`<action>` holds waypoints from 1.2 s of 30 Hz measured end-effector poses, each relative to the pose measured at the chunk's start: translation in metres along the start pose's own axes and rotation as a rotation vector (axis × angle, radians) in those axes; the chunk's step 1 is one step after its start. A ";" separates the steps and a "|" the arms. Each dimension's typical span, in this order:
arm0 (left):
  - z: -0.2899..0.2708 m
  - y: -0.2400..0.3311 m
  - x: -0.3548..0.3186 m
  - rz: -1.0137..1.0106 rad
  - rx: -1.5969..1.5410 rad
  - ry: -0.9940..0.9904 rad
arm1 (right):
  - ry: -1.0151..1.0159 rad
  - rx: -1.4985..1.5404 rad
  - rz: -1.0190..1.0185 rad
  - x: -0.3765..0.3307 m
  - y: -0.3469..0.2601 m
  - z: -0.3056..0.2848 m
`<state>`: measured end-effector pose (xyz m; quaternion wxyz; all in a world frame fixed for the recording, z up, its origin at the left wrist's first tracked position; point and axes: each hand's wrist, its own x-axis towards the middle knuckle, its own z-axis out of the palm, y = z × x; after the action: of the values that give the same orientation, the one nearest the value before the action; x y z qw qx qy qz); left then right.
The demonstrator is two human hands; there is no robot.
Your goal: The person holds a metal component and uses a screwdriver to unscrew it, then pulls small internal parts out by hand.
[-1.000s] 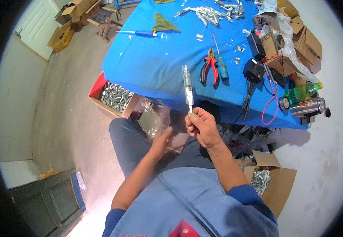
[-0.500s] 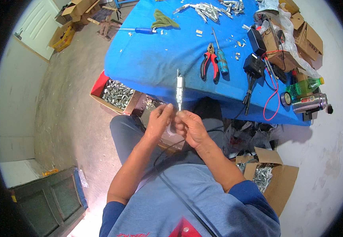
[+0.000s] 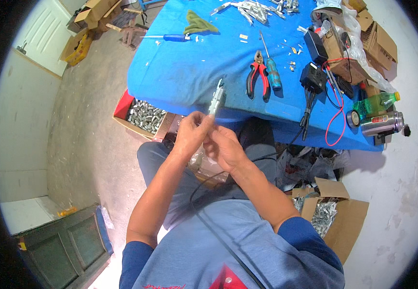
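Observation:
A slim, silvery metal part (image 3: 215,102) with a narrow tip points up and away from me, in front of the table's near edge. My left hand (image 3: 192,136) is closed, its thumb and fingers pinching the part's lower end. Right below and beside it, my right hand (image 3: 227,150) has its fingers curled in against the left fingers. What those right fingertips grip is hidden. Beyond the part, red-and-black pliers (image 3: 258,77) and a screwdriver with a teal handle (image 3: 273,74) lie on the blue-covered table (image 3: 180,77).
A blue-handled screwdriver (image 3: 174,37), a green cloth (image 3: 201,23) and a pile of silvery parts (image 3: 252,10) lie farther back. Black adapters (image 3: 313,77), cables, a green bottle (image 3: 376,103) and a steel flask (image 3: 383,124) stand right. Boxes of metal pieces (image 3: 144,117) flank my legs.
The metal part has tilted to the right and sits lower in my fingers. My left hand has come over onto its lower end, while my right hand has slipped down slightly.

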<state>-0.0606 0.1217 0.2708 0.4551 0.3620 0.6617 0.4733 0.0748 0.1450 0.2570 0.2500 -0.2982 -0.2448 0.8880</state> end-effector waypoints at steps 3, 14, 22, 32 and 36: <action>0.000 0.004 0.003 -0.035 -0.007 -0.004 | 0.013 0.008 0.005 0.007 0.001 0.000; 0.008 -0.001 0.014 0.004 -0.025 -0.019 | 0.306 -0.698 -0.370 -0.009 -0.027 -0.014; 0.003 -0.005 0.014 -0.018 -0.047 0.047 | 0.890 -1.730 -1.267 0.015 -0.163 -0.043; 0.001 -0.013 0.015 -0.025 -0.042 0.050 | 0.664 -1.458 -0.486 0.044 -0.227 -0.094; 0.001 -0.011 0.014 -0.024 -0.020 0.067 | 0.544 -0.873 -0.546 -0.019 -0.200 -0.054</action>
<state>-0.0647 0.1316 0.2566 0.4420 0.3336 0.6760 0.4862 0.1831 0.3003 0.3432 0.3778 -0.5172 -0.5832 0.4997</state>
